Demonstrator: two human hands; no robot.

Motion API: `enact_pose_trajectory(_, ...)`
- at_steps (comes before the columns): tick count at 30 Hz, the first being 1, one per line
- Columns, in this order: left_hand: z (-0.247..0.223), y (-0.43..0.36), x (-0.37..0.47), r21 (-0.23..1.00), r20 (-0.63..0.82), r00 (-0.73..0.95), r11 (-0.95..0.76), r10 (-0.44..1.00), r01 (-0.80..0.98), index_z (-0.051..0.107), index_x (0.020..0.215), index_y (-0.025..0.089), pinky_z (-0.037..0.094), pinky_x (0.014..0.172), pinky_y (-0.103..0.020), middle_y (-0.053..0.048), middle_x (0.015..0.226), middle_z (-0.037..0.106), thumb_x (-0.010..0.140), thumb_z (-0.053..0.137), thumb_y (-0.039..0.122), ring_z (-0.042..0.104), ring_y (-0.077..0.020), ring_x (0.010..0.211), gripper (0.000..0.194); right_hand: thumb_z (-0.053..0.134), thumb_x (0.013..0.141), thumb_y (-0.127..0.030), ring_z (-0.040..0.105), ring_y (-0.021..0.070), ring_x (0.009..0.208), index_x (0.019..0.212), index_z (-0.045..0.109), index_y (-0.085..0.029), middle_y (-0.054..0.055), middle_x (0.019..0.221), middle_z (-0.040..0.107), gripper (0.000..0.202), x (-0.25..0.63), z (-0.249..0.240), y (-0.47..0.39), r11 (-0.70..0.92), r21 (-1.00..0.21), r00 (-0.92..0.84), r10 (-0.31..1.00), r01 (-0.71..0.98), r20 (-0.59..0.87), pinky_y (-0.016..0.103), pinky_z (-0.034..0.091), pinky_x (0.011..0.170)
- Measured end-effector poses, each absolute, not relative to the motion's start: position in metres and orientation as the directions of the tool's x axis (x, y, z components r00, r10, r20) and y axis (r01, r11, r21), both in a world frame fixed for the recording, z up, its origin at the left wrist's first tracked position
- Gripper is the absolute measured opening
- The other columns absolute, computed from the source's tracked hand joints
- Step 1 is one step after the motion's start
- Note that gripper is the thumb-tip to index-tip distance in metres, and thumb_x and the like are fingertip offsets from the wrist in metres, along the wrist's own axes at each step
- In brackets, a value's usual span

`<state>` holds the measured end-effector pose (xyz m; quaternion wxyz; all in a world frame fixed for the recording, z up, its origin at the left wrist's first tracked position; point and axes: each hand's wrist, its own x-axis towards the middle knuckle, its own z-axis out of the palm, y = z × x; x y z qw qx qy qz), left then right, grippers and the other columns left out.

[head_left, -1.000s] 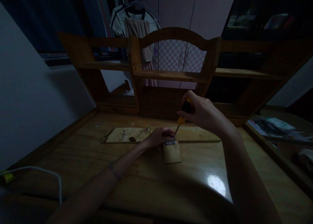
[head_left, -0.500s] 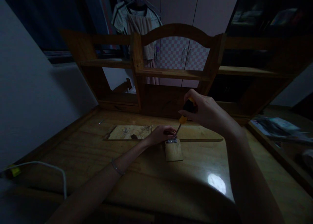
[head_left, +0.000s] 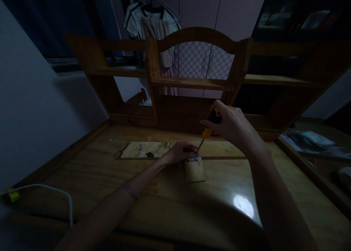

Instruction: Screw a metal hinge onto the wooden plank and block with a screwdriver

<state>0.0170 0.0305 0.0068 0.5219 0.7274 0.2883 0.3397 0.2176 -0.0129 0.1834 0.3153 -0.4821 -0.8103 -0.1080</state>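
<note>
My right hand (head_left: pixel 229 123) is closed around the yellow-and-black handle of a screwdriver (head_left: pixel 207 132). Its shaft slants down and left, with the tip at a small metal hinge (head_left: pixel 192 158). My left hand (head_left: pixel 181 151) rests on the long board, its curled fingers pinching at the hinge beside the tip; they partly cover the metal, and a screw there is too small to make out. A small wooden block (head_left: pixel 195 171) lies on the near side of the hinge. Behind it, the long thin wooden board (head_left: pixel 223 149) lies crosswise, its left end stained and ragged.
Everything lies on a glossy wooden desktop (head_left: pixel 153 207). A wooden shelf unit (head_left: pixel 192 83) stands along its back. At the left are a small metal piece (head_left: pixel 112 138), a white cable (head_left: pixel 55 187) and a yellow object (head_left: pixel 13 196). Plastic-wrapped items (head_left: pixel 309 143) lie at the right.
The screwdriver handle and my right hand have shifted very slightly to the right, with the tip staying at the hinge. My left hand keeps its place; the whole view has shifted a little.
</note>
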Motion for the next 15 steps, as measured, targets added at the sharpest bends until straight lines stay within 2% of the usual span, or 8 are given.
enact_pose_trajectory(4,0.0081,0.0293,0.0171,0.95,0.194,0.595,-0.3,0.78,0.083,0.07,0.106,0.012,0.055,0.086,-0.031,-0.011,0.099,0.076,0.08,0.076,0.028,0.072,-0.0212,0.094,0.032,0.071,0.085,-0.041,0.059,0.0186,0.068,0.095,0.05,-0.021,0.002,0.078,0.061,0.03,0.2169,0.1819,-0.0109,0.502,-0.122,-0.337,0.721,0.856,0.605,0.028,0.036,0.059)
enact_pose_trajectory(9,0.0086,0.0307,0.0165,0.946,0.175,0.609,-0.304,0.773,0.113,0.069,0.107,0.012,0.054,0.087,-0.031,-0.011,0.101,0.076,0.08,0.075,0.024,0.072,-0.0207,0.096,0.031,0.068,0.086,-0.037,0.058,0.0183,0.073,0.099,0.05,-0.022,0.003,0.086,0.062,0.026,0.2123,0.1832,-0.015,0.564,-0.15,-0.391,0.717,0.812,0.577,0.029,0.04,0.064)
enact_pose_trajectory(15,0.0041,0.0342,0.0159,0.947,0.183,0.638,-0.308,0.748,0.089,0.069,0.108,0.013,0.054,0.088,-0.03,-0.011,0.103,0.075,0.081,0.073,0.024,0.071,-0.0199,0.097,0.029,0.066,0.088,-0.03,0.062,0.0208,0.088,0.112,0.052,-0.023,0.006,0.106,0.064,0.029,0.2087,0.1838,-0.0154,0.603,-0.19,-0.423,0.718,0.775,0.553,0.032,0.046,0.077)
